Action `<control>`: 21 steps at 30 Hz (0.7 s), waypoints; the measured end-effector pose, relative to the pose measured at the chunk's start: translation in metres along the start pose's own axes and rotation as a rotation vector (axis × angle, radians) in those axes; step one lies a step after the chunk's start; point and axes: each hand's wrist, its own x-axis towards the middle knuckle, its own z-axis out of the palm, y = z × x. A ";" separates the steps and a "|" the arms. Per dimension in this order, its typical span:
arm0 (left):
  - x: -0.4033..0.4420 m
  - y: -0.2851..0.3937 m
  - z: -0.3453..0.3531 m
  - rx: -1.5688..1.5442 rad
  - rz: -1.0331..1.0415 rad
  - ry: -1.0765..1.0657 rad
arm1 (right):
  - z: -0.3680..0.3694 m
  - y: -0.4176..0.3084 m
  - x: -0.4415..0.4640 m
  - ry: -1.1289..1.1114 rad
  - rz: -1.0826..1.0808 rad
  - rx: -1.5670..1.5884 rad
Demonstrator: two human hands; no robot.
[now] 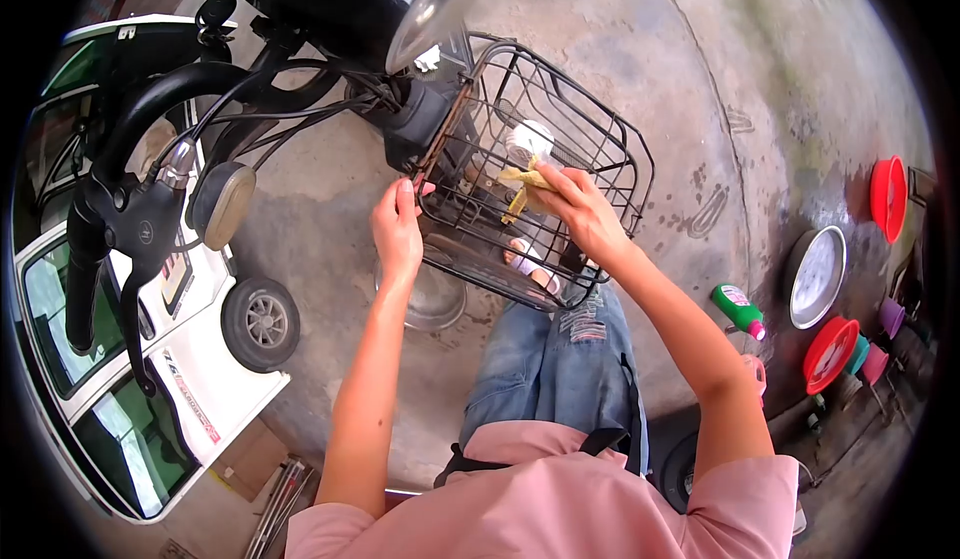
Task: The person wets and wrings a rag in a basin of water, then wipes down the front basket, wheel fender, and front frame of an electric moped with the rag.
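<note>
A black wire basket [628, 131] is fixed to the front of a vehicle with black handlebars [160, 94]. My left hand [398, 227] is closed on the basket's near left rim, which looks rusty. Inside the basket's outline, my right hand [575, 207] pinches a yellowish cloth [522, 176] against or close to the wires. A white round object [530, 140] shows through the wires just beyond the cloth; what it is cannot be made out.
A white vehicle [215, 364] stands at the left. On the floor at the right are a green bottle [738, 307], a metal basin [817, 277] and red basins [888, 199]. A metal bowl [437, 299] lies below the basket, near my feet.
</note>
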 end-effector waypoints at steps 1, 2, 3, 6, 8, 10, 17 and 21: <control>-0.004 -0.002 -0.003 0.004 -0.006 -0.012 | -0.003 -0.004 -0.001 -0.021 0.026 0.008; -0.003 -0.001 -0.003 0.002 -0.001 -0.018 | -0.004 -0.005 0.000 -0.035 0.044 0.007; 0.002 0.000 0.000 -0.009 0.011 -0.016 | -0.003 -0.004 -0.002 -0.010 0.011 -0.032; 0.002 0.001 0.001 0.005 0.004 -0.016 | -0.009 -0.004 -0.022 -0.009 -0.003 -0.040; 0.003 -0.002 0.002 -0.010 -0.004 -0.011 | -0.014 0.001 -0.046 0.015 0.038 -0.051; 0.002 -0.002 0.001 -0.016 -0.003 -0.011 | -0.023 0.008 -0.064 -0.036 0.061 -0.081; 0.001 0.006 0.000 0.014 -0.019 -0.044 | -0.038 0.016 -0.161 -0.254 0.328 -0.186; 0.001 0.003 -0.001 -0.018 -0.009 -0.055 | -0.050 0.033 -0.308 -0.585 0.772 -0.209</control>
